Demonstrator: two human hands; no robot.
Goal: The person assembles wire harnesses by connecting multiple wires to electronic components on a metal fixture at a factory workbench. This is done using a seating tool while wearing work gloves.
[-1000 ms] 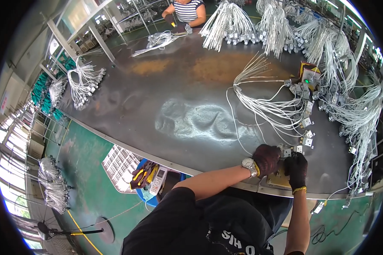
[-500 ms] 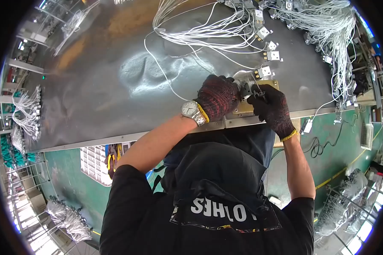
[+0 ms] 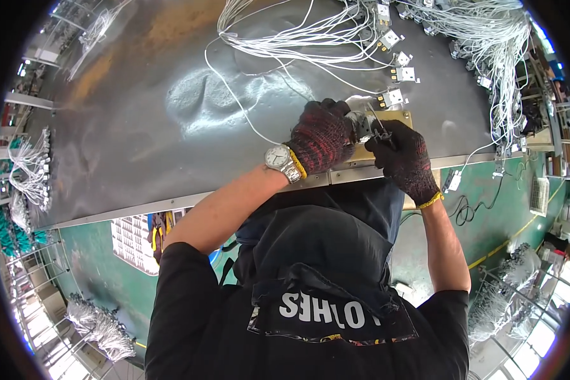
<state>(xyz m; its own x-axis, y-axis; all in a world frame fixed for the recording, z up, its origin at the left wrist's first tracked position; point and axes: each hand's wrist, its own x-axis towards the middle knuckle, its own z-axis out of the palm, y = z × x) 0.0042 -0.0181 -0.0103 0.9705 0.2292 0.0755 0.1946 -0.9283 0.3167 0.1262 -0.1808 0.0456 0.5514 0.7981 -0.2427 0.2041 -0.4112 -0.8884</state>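
Both hands wear dark red-and-black knitted gloves and meet over a brass-coloured plate [image 3: 399, 118] at the table's front edge. My left hand [image 3: 323, 136] is closed round a small silvery metal part [image 3: 362, 125], with a white wire [image 3: 231, 95] running to its wrist side. Right of it, my right hand [image 3: 402, 157] pinches a small dark metal piece [image 3: 381, 134], from which a thin rod sticks up. The fingers hide how the two pieces touch. Just beyond the plate lies a boxy metal unit [image 3: 392, 98] with brass-coloured terminals.
A bundle of white wires [image 3: 285, 47] ending in similar units spreads over the dark metal tabletop [image 3: 126, 152]. A larger wire heap [image 3: 503, 57] hangs over the right edge. Below the table are a white perforated tray [image 3: 132, 244], yellow-handled pliers [image 3: 158, 237] and a black cable [image 3: 468, 212].
The view has shifted slightly, so the table's contents sit a little further left and up. Both hands keep nearly the same pose and hold.
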